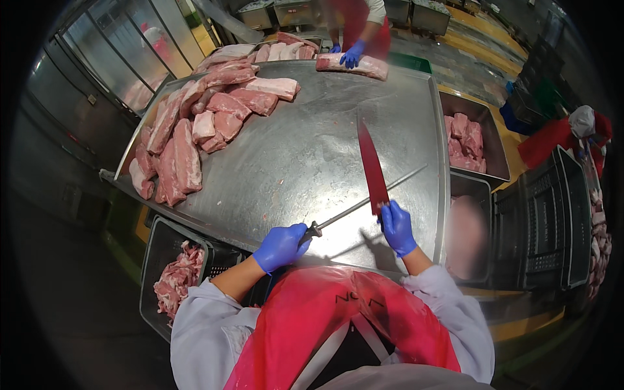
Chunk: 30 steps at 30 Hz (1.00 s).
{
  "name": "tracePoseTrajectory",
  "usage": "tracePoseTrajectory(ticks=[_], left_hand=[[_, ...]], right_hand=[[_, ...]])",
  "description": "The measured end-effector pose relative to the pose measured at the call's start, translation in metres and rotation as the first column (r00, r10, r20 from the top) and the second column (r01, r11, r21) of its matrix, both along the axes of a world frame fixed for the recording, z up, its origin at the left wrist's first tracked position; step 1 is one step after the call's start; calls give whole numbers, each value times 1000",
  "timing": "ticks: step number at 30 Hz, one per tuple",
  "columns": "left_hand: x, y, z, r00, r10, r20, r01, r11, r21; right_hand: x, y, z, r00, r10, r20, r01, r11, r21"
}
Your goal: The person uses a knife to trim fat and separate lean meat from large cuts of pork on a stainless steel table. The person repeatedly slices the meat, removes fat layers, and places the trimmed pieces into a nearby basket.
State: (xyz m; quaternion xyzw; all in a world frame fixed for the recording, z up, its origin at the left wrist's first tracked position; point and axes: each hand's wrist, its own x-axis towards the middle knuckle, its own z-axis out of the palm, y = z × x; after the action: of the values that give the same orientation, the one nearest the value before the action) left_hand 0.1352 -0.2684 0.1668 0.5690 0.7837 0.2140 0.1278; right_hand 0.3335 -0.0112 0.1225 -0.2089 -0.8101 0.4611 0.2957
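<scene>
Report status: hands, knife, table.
Left hand grips steel rod. Right hand grips knife, blade crossing rod. Meat piled far left; co-worker's hand on slab opposite.

A meat-cutting room of a butchery or processing plant is shown. A large stainless-steel worktop (312, 156) with a raised rim is seen, and slabs of raw pork (188, 140) are piled along its left side. Steel bins (473, 140) filled with meat pieces are set against its right edge, and a black plastic crate of trimmings (177, 276) is placed below its near left corner. Blue gloves and red aprons are worn, also by a co-worker (357, 29) at the far end. A long knife (372, 168) and a sharpening steel (364, 203) are held over the worktop. Stacked black crates (543, 221) and yellow floor markings are visible at the right.
</scene>
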Motion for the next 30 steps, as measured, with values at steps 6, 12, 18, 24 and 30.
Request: tracePoseTrajectory(ticks=[6,12,18,24,30], left_hand=[[-14,-5,9,997,54,61,-53,998,-21],[29,53,-38,944,-258,204,286,951,-120],[-24,107,-143,970,-18,242,66,979,-193],[3,199,-208,898,182,401,-67,957,-284],[36,289,-244,821,-1,571,123,977,-174]], right_hand=[[129,5,-123,865,87,494,-153,984,96],[53,18,-71,999,48,-7,-31,530,-847],[183,8,-137,907,299,297,-63,792,-607],[195,13,-128,944,-232,235,316,432,-845],[149,30,-128,911,-344,229,370,433,-822]])
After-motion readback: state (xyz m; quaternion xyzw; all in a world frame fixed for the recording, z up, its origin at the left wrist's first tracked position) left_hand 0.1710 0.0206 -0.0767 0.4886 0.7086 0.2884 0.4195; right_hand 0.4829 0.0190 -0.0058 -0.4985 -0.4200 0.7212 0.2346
